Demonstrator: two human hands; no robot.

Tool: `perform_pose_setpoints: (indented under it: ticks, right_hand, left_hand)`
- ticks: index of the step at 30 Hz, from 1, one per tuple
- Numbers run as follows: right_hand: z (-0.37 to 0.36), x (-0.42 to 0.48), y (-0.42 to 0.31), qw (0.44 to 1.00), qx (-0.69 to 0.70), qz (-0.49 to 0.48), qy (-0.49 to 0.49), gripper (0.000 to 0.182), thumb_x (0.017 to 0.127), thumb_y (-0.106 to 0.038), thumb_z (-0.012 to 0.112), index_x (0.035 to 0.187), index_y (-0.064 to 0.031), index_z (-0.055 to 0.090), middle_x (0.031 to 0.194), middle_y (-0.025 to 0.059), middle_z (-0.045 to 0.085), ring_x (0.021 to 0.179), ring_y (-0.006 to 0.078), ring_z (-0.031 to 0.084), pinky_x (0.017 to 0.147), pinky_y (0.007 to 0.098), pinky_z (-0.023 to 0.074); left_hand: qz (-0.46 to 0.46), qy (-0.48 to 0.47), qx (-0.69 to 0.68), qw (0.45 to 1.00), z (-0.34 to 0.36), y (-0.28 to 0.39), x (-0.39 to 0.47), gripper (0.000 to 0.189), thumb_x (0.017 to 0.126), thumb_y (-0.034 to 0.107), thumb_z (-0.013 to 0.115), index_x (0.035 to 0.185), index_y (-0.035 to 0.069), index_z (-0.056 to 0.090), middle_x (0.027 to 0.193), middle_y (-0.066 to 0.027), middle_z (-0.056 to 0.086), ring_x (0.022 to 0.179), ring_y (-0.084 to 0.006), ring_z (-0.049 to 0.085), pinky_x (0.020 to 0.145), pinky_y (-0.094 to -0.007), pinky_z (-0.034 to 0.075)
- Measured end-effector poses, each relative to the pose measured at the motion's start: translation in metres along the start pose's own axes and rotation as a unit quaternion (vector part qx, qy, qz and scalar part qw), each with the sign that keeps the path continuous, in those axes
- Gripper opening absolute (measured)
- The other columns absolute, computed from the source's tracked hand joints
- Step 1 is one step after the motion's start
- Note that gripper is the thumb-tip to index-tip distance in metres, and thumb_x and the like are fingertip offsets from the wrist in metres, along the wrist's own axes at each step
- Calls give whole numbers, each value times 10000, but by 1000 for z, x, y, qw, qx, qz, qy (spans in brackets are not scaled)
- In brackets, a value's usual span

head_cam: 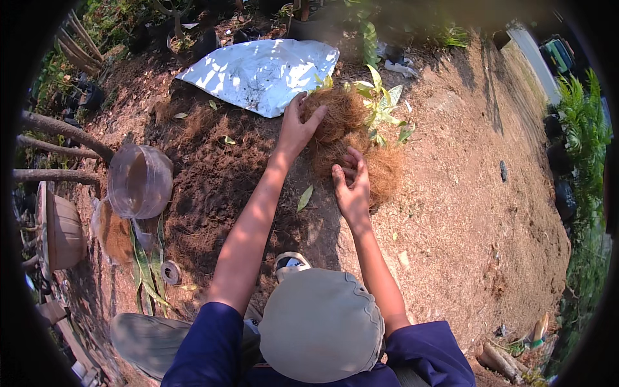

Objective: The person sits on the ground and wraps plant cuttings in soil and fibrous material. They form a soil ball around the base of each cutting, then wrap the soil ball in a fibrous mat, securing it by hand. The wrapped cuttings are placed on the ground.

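My left hand [301, 125] rests with spread fingers against the upper ball of brown coir-like fibre [341, 112]. My right hand [354, 186] lies at the near side of another fibre clump [384, 169], its fingers curled and apart; whether they touch the fibre is hard to tell. Behind and beside the balls are yellow-green leafy cuttings [384, 104]. A white plastic sheet or sack [261, 72], dirt-marked, lies just beyond my left hand. Left of my left forearm spreads a heap of dark loose fibre and soil [213, 179].
A clear plastic tub [140, 181] lies left of the heap, near a bag of brown fibre [115, 232], long variegated leaves [145, 271] and a plastic pot [63, 232]. Bare branches [63, 128] reach in from the left. Ferns [585, 140] line the right edge.
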State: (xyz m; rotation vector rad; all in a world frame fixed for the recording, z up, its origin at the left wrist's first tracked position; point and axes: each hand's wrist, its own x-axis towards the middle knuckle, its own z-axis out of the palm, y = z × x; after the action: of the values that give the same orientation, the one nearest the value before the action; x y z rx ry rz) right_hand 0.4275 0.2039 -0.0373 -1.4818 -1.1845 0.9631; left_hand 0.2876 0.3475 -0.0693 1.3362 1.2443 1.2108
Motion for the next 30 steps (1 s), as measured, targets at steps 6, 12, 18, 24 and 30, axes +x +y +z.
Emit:
perform_pose_setpoints:
  ticks: [6, 12, 18, 24, 30]
  right_hand:
    - [9, 2, 3, 1000, -9, -24, -7, 539, 930, -84, 634, 1417, -40, 406, 1262, 158, 538, 931, 156, 618, 781, 291, 522]
    - [2, 0, 2, 999, 32, 6, -17, 509, 948, -92, 622, 1411, -49, 415, 1240, 134, 520, 935, 132, 562, 867, 280, 486]
    - [-7, 4, 5, 998, 65, -2, -3, 511, 955, -117, 626, 1412, -42, 409, 1236, 122, 521, 953, 132, 546, 861, 279, 480]
    - [-13, 9, 6, 999, 38, -19, -3, 547, 948, -163, 642, 1420, -36, 396, 1240, 136, 519, 956, 155, 550, 871, 309, 486]
    - [-25, 31, -6, 998, -31, -45, 12, 528, 921, -154, 638, 1383, 0, 435, 1246, 190, 526, 966, 198, 599, 833, 335, 514]
  left_hand:
    - [17, 25, -7, 1000, 11, 4, -27, 919, 747, 421, 820, 1404, -55, 389, 1377, -269, 463, 1296, -360, 459, 1084, -429, 376]
    - [-1, 84, 77, 993, 23, 22, -19, 945, 710, 434, 832, 1392, -56, 399, 1356, -284, 484, 1276, -399, 475, 1079, -452, 382]
    - [-16, 31, 233, 972, 35, 44, 2, 993, 703, 526, 800, 1442, 30, 359, 1386, -300, 424, 1272, -451, 465, 1059, -499, 397]
    - [-23, -43, 318, 947, 48, 63, -3, 988, 713, 542, 782, 1464, 84, 333, 1377, -305, 420, 1286, -489, 432, 1052, -527, 400]
    - [-18, -65, 291, 954, 44, 57, -1, 994, 713, 552, 779, 1472, 98, 327, 1397, -312, 392, 1307, -479, 413, 1070, -526, 386]
